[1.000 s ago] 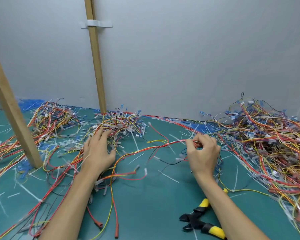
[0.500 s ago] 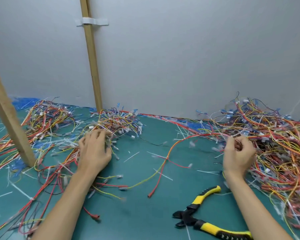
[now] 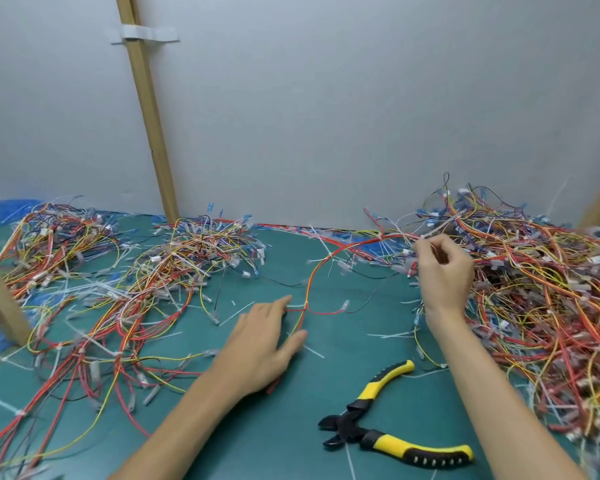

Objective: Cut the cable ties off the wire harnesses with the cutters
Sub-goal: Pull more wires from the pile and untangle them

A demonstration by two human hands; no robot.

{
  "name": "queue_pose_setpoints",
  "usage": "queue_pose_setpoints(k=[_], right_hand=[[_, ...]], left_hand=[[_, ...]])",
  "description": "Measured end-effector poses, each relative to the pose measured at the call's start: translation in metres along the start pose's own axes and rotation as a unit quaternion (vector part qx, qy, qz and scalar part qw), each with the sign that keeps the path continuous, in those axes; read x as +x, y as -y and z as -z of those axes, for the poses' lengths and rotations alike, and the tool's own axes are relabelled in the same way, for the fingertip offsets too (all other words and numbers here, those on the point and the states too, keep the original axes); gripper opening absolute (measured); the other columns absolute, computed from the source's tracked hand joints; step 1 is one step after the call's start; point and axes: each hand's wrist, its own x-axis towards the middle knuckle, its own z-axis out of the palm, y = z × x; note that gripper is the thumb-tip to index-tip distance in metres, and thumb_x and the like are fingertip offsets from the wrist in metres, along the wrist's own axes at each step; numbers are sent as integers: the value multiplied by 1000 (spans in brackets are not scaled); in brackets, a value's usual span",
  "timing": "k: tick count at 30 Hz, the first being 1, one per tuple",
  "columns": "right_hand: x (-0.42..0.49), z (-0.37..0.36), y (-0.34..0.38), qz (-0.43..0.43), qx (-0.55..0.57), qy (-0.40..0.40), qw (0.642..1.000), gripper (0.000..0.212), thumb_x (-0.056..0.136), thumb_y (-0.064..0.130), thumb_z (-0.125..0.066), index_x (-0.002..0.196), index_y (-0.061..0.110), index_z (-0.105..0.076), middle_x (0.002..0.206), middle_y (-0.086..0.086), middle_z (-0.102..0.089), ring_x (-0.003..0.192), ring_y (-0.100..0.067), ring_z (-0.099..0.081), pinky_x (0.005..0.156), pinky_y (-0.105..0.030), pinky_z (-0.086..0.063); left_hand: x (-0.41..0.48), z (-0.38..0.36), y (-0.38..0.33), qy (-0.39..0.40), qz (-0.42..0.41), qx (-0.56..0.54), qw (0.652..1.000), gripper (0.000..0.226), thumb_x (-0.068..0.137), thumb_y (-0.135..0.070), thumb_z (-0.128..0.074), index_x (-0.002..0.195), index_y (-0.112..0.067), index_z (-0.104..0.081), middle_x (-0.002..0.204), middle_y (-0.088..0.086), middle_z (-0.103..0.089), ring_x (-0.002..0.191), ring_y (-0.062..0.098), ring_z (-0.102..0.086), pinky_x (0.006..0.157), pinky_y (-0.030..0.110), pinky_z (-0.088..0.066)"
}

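Cutters [image 3: 388, 431] lie on surface [image 3: 257, 452] between my forearms, untouched. Right hand [image 3: 444, 271] pinches harness [image 3: 326, 265], raised beside right pile [image 3: 551, 289]. Left hand [image 3: 264, 344] spread flat over its lower end.

A: How is the light?
B: Bright, soft and even, seemingly from overhead. The pale grey wall panel [image 3: 361, 98] shows no glare.
A: Shadows?
B: Faint: a soft one under the yellow-and-black-handled cutters [image 3: 355, 431] and the left hand [image 3: 260, 344] on the teal-green mat [image 3: 274, 445].
A: Sharpness?
B: The thin red-and-orange wire harness [image 3: 326, 259] pinched by the right hand [image 3: 444, 271] is fairly crisp. The tangled heap of red, orange and yellow wires [image 3: 541, 306] at the right edge smears into blur. The light wooden post [image 3: 150, 116] leans, bent by the wide lens.
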Motion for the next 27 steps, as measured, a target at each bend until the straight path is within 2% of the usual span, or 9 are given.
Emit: queue_pose_setpoints(k=[3,5,7,10,13,15,19,23,27], right_hand=[[10,2,15,-26,45,30,998,25,84,24,-62,65,9,-56,56,10,-44,57,-6,-36,54,-26,-32],[16,5,25,-50,78,34,995,25,88,19,-62,63,16,-57,52,16,-43,51,-1,-35,49,-17,-31],[20,8,31,-83,112,20,990,26,88,17,-64,63,20,-60,57,16,-49,58,-3,-42,56,-17,-36],[27,13,32,-174,163,-12,971,19,85,20,-65,66,21,-66,78,3,-59,74,-12,-47,69,-28,-40],[35,22,25,-292,198,-27,935,13,90,29,-66,80,22,-68,77,5,-55,63,-10,-42,63,-28,-37],[40,27,19,-362,237,-23,901,21,98,31,-58,78,23,-60,72,6,-49,59,-8,-41,59,-23,-35],[41,28,16,-439,303,-8,846,37,106,29,-39,76,19,-57,72,3,-47,62,-10,-38,61,-21,-33],[44,26,32,-441,403,-1,802,42,108,29,-35,78,17,-62,76,0,-55,67,-12,-45,68,-22,-36],[47,30,48,-390,461,17,797,43,108,26,-35,78,18,-65,77,-3,-58,70,-16,-49,72,-26,-40]], left_hand=[[1,-1,2,-12,-15,-22,1000,55,99,-37,-54,149,-23,-33,132,-9,-54,129,16,-43,109,34,-32],[3,3,2,-46,-12,-64,997,46,97,-27,-57,141,-25,-43,111,-13,-62,111,14,-53,97,33,-40],[2,8,1,-76,9,-87,993,37,96,-26,-61,131,-25,-53,90,-17,-66,89,7,-61,84,31,-47],[3,16,0,-107,58,-115,986,14,94,-38,-64,105,-29,-64,65,-13,-68,65,5,-64,71,31,-53],[5,25,-1,-111,105,-166,974,37,91,-52,-63,67,-25,-65,47,-10,-55,44,8,-47,52,28,-41],[6,35,-5,-93,131,-263,951,46,87,-58,-61,59,-22,-62,45,-7,-41,41,12,-34,44,23,-30],[5,47,-13,-55,131,-435,889,42,85,-53,-60,59,-20,-55,51,-6,-28,44,12,-21,41,16,-22],[0,47,-20,9,106,-515,851,38,86,-51,-67,69,-19,-55,58,-7,-21,49,12,-15,45,21,-14],[-3,44,-29,39,91,-529,843,44,83,-61,-60,74,-17,-60,63,-2,-21,50,12,-14,47,23,-11]])
